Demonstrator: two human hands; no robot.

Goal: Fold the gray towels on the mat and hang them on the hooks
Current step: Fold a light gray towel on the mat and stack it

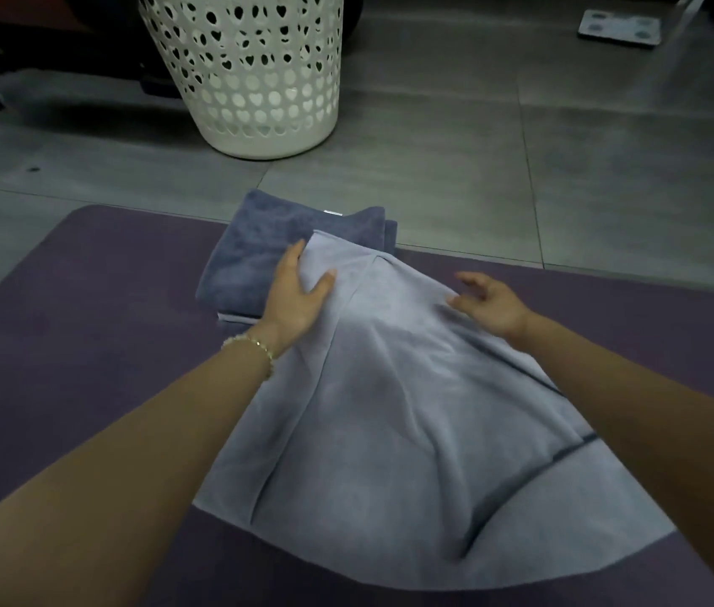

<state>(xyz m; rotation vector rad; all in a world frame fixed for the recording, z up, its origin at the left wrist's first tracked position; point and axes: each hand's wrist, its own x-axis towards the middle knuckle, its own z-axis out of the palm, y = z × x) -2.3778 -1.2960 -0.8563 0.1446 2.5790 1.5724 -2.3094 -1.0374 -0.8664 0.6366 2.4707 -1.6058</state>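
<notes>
We're working on the light gray towel (390, 409), which is lying rumpled across the purple mat (105, 322). Our left hand (298, 295) is resting flat on its far left corner, fingers straight. Our right hand (491, 304) is touching the far right edge, fingers loosely spread, gripping nothing. The towel's far end is overlapping a darker folded towel (250, 251). The white basket (254, 81) is standing on the floor (477, 168), and we can't tell what's inside.
</notes>
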